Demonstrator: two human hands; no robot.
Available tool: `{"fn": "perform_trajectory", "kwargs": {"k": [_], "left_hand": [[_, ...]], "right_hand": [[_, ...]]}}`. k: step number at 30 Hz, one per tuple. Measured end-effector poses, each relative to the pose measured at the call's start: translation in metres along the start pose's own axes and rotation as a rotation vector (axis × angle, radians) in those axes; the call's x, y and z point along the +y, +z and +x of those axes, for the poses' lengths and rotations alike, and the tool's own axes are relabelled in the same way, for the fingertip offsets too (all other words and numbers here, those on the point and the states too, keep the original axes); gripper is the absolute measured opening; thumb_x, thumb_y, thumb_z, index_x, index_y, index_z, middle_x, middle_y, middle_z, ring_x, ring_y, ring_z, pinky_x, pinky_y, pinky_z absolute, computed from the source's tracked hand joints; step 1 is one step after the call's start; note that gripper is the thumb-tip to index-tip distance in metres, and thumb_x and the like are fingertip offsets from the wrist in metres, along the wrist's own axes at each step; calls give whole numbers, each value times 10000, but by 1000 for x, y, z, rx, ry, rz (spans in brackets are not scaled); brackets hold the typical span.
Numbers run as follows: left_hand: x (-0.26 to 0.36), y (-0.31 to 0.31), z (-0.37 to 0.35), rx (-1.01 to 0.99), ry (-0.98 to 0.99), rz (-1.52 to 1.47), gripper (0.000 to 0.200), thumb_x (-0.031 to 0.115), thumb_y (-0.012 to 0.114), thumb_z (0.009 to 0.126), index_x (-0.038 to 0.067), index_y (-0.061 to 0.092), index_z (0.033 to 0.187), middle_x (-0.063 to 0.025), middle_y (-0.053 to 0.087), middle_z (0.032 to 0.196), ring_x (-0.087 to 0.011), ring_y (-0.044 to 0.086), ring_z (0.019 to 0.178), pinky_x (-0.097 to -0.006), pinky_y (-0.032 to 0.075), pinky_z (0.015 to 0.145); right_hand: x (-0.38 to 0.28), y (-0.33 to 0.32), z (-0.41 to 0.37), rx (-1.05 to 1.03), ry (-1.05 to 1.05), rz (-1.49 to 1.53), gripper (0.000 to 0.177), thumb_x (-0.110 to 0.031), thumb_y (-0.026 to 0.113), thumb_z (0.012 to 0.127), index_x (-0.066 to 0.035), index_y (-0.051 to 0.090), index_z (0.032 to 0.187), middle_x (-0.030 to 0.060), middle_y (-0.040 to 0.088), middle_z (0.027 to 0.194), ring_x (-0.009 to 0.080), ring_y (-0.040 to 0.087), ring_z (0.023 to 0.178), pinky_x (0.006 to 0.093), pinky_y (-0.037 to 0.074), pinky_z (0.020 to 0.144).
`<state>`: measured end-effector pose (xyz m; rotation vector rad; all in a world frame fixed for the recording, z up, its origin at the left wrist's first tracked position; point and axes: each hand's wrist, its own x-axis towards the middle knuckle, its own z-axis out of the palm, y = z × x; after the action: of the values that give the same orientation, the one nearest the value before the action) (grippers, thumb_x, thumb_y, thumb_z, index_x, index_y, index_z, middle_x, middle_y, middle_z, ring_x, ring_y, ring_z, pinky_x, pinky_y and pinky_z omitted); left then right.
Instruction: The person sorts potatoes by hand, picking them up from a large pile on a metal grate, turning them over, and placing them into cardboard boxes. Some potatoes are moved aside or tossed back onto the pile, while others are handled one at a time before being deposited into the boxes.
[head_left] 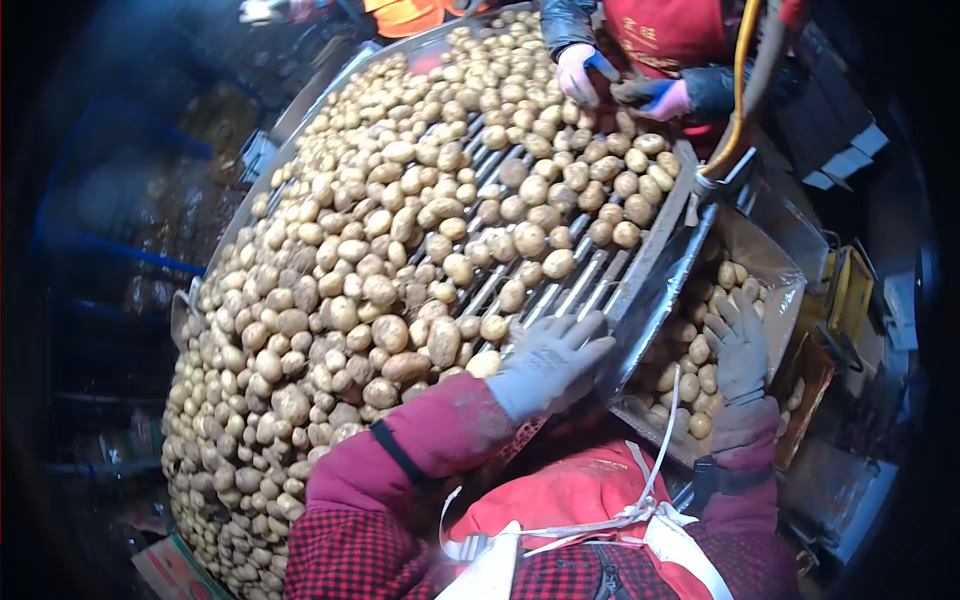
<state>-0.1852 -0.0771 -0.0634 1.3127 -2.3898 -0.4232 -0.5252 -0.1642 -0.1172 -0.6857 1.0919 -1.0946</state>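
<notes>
My left hand [553, 362], in a grey work glove, lies over the metal bars [590, 283] of a sorting table, its fingers stretched out beside the nearest potatoes [443, 341]. I see nothing held in it. To the right, my right hand [740, 350], gloved too, is over a lined box [765, 255] with potatoes [699, 350] inside. Its fingers are spread and nothing shows in its grip. Many potatoes, some with soil on them, cover the table to the left and far side.
Across the table, a person in a red apron [660, 35] has gloved hands [585, 75] close to the potatoes. A hose [745, 85] hangs at the upper right. The table's metal edge [660, 300] separates the bars from the box. A yellow crate [848, 295] stands farther right.
</notes>
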Motion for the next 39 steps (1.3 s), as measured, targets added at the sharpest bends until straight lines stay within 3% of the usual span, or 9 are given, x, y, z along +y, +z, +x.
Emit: {"fn": "perform_trajectory", "kwargs": {"k": [11, 17, 21, 25, 27, 31, 33, 35, 39], "left_hand": [[-13, -159, -170, -146, -800, 357, 643, 273, 787, 853, 99, 568, 1431, -137, 665, 1107, -348, 662, 989, -482, 528, 839], [-51, -103, -140, -144, -654, 334, 562, 325, 752, 885, 147, 585, 1391, -137, 646, 992, -347, 670, 872, -503, 508, 691], [-102, -96, -82, -244, -686, 247, 528, 301, 736, 908, 129, 587, 1385, -184, 657, 1162, -384, 682, 1046, -491, 561, 838], [-145, -100, -38, 344, -493, 338, 525, 216, 753, 916, 98, 588, 1400, -232, 596, 1398, -432, 596, 1264, -456, 523, 1039], [-140, -118, -28, 381, -358, 268, 505, 166, 760, 905, 97, 602, 1380, -215, 656, 1267, -399, 639, 1184, -456, 540, 988], [-80, -122, -34, -608, -388, 284, 455, 273, 725, 913, 131, 617, 1332, -135, 668, 957, -312, 679, 956, -456, 539, 763], [-55, -96, -57, -767, -444, 212, 444, 321, 663, 929, 146, 602, 1332, -128, 672, 917, -311, 689, 875, -457, 525, 682], [-41, -65, -82, -321, -211, 591, 456, 324, 633, 932, 136, 573, 1344, -107, 685, 916, -295, 696, 806, -445, 503, 622], [-43, -38, -55, -710, -472, 438, 545, 325, 652, 910, 130, 537, 1407, -134, 688, 1041, -287, 707, 841, -448, 501, 645]], "right_hand": [[42, 187, -18, -432, 233, -12, 564, -417, 512, 1093, -36, 467, 1507, 155, 656, 1315, 209, 712, 1008, 287, 570, 795], [44, 206, -10, -487, 254, -86, 592, -442, 520, 1080, -66, 462, 1534, 125, 646, 1342, 181, 707, 1021, 288, 572, 789], [48, 200, -4, -506, 259, -3, 593, -415, 526, 1083, -38, 450, 1535, 128, 638, 1319, 171, 705, 1032, 245, 602, 726], [44, 201, -6, -492, 247, 11, 572, -395, 517, 1093, -38, 448, 1535, 157, 628, 1344, 204, 710, 1059, 258, 623, 736], [46, 197, -5, -509, 240, 31, 610, -436, 529, 1083, -40, 444, 1539, 164, 624, 1350, 211, 706, 1073, 265, 623, 749], [45, 199, -10, -518, 109, -96, 641, -473, 544, 1069, -40, 450, 1532, 179, 618, 1357, 228, 703, 1081, 278, 617, 762], [46, 199, -11, -528, 75, -115, 649, -481, 548, 1064, -41, 451, 1530, 181, 620, 1356, 232, 703, 1078, 286, 613, 763], [48, 197, -7, -532, 142, -61, 660, -491, 553, 1059, -43, 451, 1532, 180, 625, 1352, 231, 701, 1075, 286, 608, 757], [40, 201, -10, -547, 158, -119, 653, -504, 519, 1068, -48, 456, 1531, 171, 631, 1349, 227, 691, 1092, 333, 598, 842]]}}
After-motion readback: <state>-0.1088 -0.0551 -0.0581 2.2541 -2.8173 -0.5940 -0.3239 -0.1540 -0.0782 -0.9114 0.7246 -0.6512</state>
